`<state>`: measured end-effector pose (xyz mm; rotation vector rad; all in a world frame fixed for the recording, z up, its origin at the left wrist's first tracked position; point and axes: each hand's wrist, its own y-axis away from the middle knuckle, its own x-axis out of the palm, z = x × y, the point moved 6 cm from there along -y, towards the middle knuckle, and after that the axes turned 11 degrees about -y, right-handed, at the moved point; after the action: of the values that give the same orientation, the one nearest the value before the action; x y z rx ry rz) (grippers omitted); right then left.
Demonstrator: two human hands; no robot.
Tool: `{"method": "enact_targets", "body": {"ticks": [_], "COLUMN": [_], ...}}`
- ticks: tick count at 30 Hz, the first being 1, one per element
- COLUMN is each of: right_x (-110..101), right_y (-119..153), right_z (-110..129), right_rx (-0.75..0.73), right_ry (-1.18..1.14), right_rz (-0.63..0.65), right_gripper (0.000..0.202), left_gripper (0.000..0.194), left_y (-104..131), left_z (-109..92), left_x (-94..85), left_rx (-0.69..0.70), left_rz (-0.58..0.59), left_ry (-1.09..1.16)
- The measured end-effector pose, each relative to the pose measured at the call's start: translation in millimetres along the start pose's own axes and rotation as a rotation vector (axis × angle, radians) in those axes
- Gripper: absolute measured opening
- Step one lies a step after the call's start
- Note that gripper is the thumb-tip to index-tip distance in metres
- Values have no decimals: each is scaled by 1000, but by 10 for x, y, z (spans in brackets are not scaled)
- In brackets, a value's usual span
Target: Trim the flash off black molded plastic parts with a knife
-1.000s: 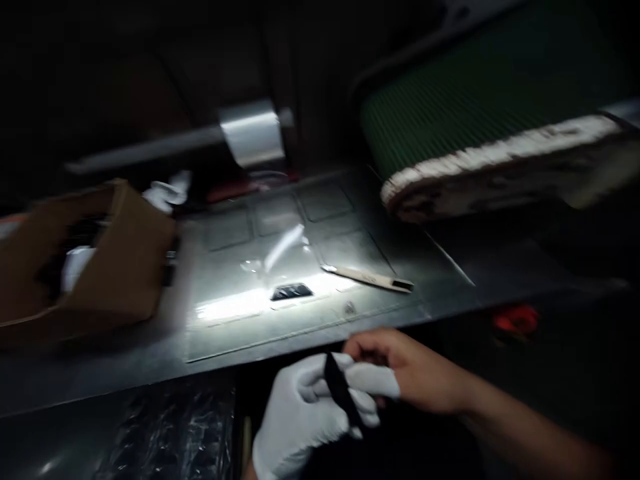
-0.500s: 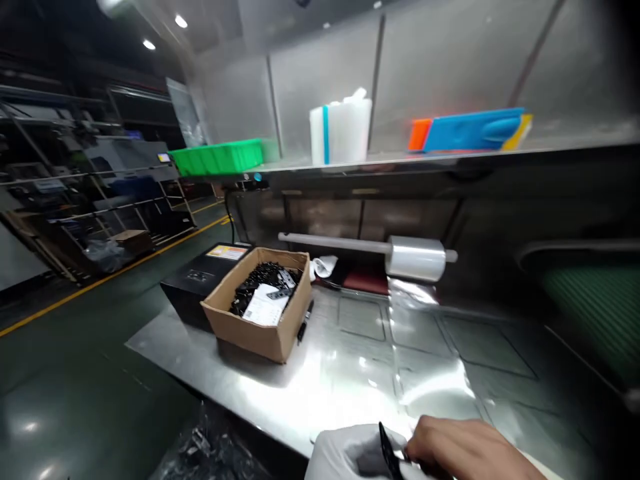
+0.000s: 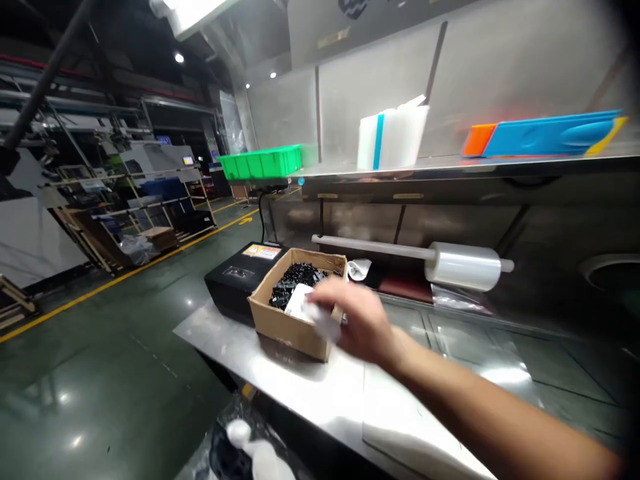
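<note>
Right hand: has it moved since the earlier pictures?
Yes. Judged against the cardboard box, the right hand has moved left and forward: it was nearer the camera, off to the box's right, and now reaches across the box's right side.

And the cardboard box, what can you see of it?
The cardboard box is brown, open-topped, its rim uneven. It stands upright on the metal table, beside the black box, holding small black parts and a white sheet. The right hand, blurred, covers part of its right side; whether they touch is unclear.

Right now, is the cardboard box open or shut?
Open: the cardboard box has no lid across its top, and black parts show inside.
</note>
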<state>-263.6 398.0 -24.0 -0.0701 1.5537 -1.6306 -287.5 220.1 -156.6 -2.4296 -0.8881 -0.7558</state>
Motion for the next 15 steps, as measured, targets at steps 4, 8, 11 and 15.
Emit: {"method": "enact_targets", "body": {"ticks": [4, 8, 11, 15], "right_x": [89, -188, -777, -1532], "right_y": [-224, 180, 815, 1957], "right_z": [-975, -1075, -505, 330], "right_rx": [471, 606, 546, 617], "right_ry": [240, 272, 232, 193], "right_rz": [166, 178, 85, -17], "right_gripper": [48, 63, 40, 27], "left_gripper": [41, 38, 42, 42], "left_y": [333, 344, 278, 311], "left_z": [7, 108, 305, 862], "left_x": [-139, -100, -74, 101], "left_rx": [62, 59, 2, -215], "left_rz": [-136, -178, -188, -133], "left_ry": [131, 213, 200, 136]}}
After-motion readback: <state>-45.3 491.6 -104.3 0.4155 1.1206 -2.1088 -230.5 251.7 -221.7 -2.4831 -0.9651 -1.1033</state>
